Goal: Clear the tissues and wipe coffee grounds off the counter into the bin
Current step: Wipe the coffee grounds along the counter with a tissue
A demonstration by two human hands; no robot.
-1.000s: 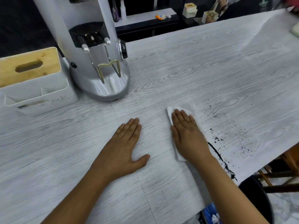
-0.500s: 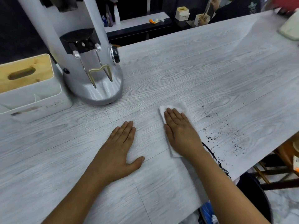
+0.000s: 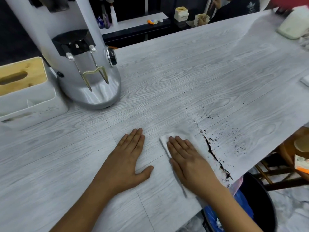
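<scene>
I see both hands flat on the grey wood-grain counter [image 3: 192,77], left hand [image 3: 127,158] just left of right hand [image 3: 189,161]. Right hand lies on a white tissue [image 3: 164,142]. Line of black coffee grounds [image 3: 213,153] just right of the tissue, running to the counter's near edge. Round black bin with blue liner [image 3: 260,203] below that edge. Silver coffee grinder [image 3: 83,64] back left; white tissue box with wooden lid [image 3: 25,91] left of it.
</scene>
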